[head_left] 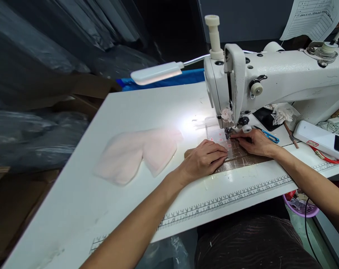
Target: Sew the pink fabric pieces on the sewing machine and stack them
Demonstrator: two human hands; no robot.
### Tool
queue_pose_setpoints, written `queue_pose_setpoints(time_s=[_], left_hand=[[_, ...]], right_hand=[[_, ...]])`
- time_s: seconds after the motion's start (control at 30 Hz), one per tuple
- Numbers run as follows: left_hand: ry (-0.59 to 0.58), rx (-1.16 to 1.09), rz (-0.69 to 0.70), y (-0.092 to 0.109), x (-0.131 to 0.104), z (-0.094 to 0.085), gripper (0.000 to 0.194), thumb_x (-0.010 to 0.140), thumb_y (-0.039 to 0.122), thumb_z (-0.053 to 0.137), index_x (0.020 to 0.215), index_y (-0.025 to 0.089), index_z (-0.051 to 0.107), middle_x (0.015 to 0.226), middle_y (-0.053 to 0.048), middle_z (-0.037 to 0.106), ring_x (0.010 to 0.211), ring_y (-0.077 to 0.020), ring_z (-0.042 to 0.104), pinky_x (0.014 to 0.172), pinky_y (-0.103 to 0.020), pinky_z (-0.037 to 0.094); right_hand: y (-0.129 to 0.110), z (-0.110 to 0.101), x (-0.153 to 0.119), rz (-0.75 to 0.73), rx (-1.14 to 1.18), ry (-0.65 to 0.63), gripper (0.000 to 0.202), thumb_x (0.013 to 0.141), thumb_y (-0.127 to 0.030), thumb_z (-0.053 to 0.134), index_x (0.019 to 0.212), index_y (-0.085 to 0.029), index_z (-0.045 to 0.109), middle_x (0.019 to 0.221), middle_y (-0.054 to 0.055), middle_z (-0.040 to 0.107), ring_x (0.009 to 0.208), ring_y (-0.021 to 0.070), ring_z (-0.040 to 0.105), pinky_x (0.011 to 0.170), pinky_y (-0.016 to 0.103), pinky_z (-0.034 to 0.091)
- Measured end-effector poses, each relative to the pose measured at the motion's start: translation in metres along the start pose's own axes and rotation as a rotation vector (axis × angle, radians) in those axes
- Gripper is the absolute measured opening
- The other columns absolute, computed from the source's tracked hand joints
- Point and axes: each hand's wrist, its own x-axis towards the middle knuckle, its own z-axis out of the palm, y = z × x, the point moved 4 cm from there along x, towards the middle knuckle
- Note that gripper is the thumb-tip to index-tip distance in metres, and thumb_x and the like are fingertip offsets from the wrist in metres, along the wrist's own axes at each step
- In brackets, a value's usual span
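Under the head of a white sewing machine [287, 76], my left hand [204, 158] lies flat, fingers stretched over a clear plate with pinkish-red marks [214, 135], left of the needle. On the other side, my right hand [253, 142] has thumb and forefinger closed close to the presser foot [228, 132]; what sits between those fingertips is too small to make out. Brown tape-like sheeting [246, 158] covers the bed beneath both hands. Pale pink fabric pieces [130, 151] lie on the table to the left, partly blurred.
A lit lamp [156, 73] hangs over the white table [82, 209], which has a printed ruler [222, 203] along its front edge. Right of the needle lie blue thread snips [270, 136], a white device [320, 139] and red-handled scissors [326, 156]. Below is a purple bin [312, 213].
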Motion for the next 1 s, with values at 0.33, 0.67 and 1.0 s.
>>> queue_pose_setpoints(time_s=[0.33,0.67,1.0], left_hand=[[0.003,0.065,0.008,-0.001,-0.001,0.000,0.020,0.098,0.017,0.053,0.088,0.017,0.071,0.090,-0.004,0.076,0.076,-0.0142,0.069,0.071,-0.033,0.056],[-0.077,0.024,0.010,-0.001,0.000,-0.002,0.019,0.097,0.019,0.052,0.091,0.018,0.070,0.091,-0.004,0.077,0.075,-0.0156,0.069,0.069,-0.034,0.057],[-0.160,-0.112,0.048,-0.008,0.011,-0.009,0.017,0.085,0.024,0.054,0.088,0.017,0.069,0.093,-0.005,0.075,0.077,-0.0183,0.069,0.072,-0.036,0.058]], right_hand=[[0.000,0.000,0.000,0.006,-0.069,0.010,0.033,0.091,-0.014,0.051,0.114,-0.015,0.075,0.072,0.001,0.058,0.071,0.0130,0.053,0.066,0.024,0.041],[0.004,0.012,-0.008,-0.262,-0.241,-0.119,0.034,0.094,-0.023,0.053,0.122,-0.027,0.072,0.110,0.010,0.060,0.088,0.0173,0.060,0.080,0.032,0.051],[-0.001,0.014,-0.008,-0.192,-0.391,-0.158,0.034,0.096,-0.027,0.052,0.125,-0.028,0.070,0.113,0.010,0.061,0.083,0.0181,0.058,0.073,0.032,0.050]])
